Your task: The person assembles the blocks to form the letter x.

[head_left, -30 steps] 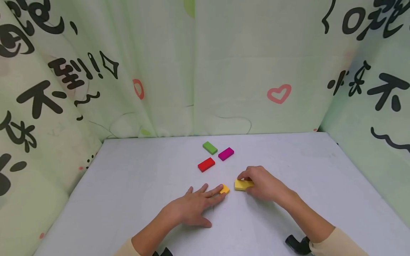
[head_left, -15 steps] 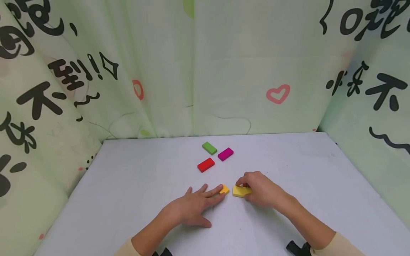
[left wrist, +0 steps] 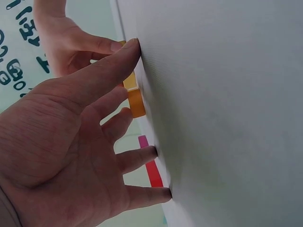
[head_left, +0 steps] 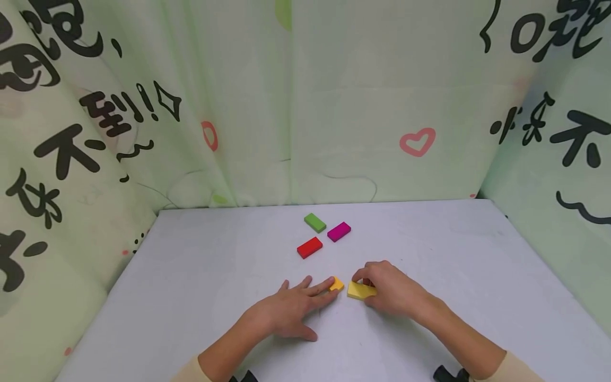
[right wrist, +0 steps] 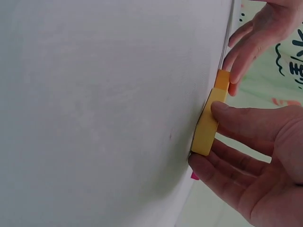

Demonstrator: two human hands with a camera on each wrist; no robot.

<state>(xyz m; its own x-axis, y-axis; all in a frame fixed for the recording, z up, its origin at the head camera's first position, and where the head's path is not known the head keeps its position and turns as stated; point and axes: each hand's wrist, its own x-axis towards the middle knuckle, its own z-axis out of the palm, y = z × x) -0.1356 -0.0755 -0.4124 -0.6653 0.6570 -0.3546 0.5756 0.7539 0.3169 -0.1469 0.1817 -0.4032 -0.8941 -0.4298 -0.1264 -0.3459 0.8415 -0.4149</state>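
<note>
My right hand [head_left: 393,289] pinches a yellow rectangular block [head_left: 360,290] between thumb and fingers, low over the white tabletop. In the right wrist view the thumb lies on the broad side of the yellow block [right wrist: 207,125], with a finger at its near end. My left hand [head_left: 293,310] is spread on the table, fingers straight, with two fingertips on a small orange block [head_left: 337,284]. In the head view a narrow gap separates the two blocks. From the left wrist, the orange block [left wrist: 137,103] appears end to end with the yellow one.
Beyond the hands lie a red block [head_left: 310,248], a magenta block [head_left: 339,232] and a green block [head_left: 315,223] on the white table [head_left: 215,254]. A pale green curtain [head_left: 348,106] with black lettering closes off the back and both sides.
My right hand has drawn the yellow block toward the near side and slightly left, alongside the orange block. My left hand has kept its place on the orange block.
</note>
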